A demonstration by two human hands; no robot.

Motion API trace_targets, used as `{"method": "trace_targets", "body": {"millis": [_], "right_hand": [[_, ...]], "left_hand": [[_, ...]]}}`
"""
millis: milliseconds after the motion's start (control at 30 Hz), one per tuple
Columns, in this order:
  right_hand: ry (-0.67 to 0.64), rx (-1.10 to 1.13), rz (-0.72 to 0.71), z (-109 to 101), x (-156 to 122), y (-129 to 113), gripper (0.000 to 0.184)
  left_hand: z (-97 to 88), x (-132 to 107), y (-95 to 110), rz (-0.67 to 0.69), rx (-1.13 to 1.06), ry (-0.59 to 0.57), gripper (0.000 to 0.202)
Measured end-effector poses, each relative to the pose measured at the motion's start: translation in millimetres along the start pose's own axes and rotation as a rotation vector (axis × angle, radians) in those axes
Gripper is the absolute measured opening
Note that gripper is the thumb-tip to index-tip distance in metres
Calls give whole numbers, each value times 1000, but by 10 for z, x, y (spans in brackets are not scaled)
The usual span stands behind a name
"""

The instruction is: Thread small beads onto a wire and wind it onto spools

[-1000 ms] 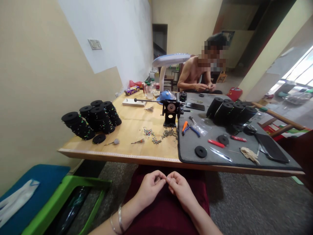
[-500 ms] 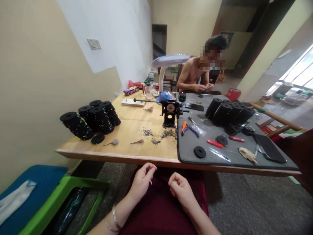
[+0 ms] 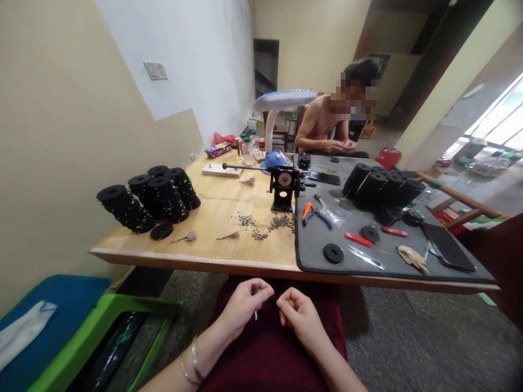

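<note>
Both my hands hover over my lap on dark red cloth (image 3: pixel 273 348), below the table's front edge. My left hand (image 3: pixel 244 306) is curled in a pinch, and a tiny white piece hangs from its fingertips. My right hand (image 3: pixel 299 314) is closed in a loose fist with fingertips pressed together, a short gap from the left. What either hand holds is too small to name. On the wooden table (image 3: pixel 212 218) lie small beads (image 3: pixel 247 220) and metal bits (image 3: pixel 281 222) in front of a black hand-crank winder (image 3: pixel 284 188).
Stacks of black spools stand at the table's left (image 3: pixel 151 198) and on the grey mat (image 3: pixel 384 188). The mat (image 3: pixel 314 256) carries pliers (image 3: pixel 312 213), a red tool (image 3: pixel 357 238) and loose discs. A desk lamp (image 3: pixel 281 103) and another person (image 3: pixel 339 122) are at the far end. A green stool (image 3: pixel 102 332) stands to my left.
My hands touched at the fingertips, drew apart, and have now come closer together again. The left hand's pinch now shows a small white piece.
</note>
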State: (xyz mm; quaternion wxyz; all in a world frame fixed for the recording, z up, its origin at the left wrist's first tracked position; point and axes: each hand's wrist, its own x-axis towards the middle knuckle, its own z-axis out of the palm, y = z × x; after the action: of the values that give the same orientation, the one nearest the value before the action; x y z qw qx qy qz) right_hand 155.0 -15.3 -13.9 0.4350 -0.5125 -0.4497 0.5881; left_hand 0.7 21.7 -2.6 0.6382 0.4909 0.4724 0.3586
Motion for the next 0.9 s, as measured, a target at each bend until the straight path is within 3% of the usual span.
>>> {"method": "trace_targets", "body": {"millis": [167,333,533,667,767,900], "right_hand": [[-19,1,40,-70,17,26,36],[124,-63,-106,-126,57,-67,44],[-143,86,-32,69,93,-125,42],[-118,-33,-54,131,128,-48,32],[-60,-46,-96,98,149,-25,36],[8,56,-54,23,155,-18,44]], "left_hand": [[-73,-7,-2,36,43,42,24],[-57,-48,45,107,253,62,24],[-7,-114,148,214,422,80,20],[-33,-132,190,293,571,81,18],[-168,-54,294,371,692,105,19],[-569,234,601,500,985,269,20]]}}
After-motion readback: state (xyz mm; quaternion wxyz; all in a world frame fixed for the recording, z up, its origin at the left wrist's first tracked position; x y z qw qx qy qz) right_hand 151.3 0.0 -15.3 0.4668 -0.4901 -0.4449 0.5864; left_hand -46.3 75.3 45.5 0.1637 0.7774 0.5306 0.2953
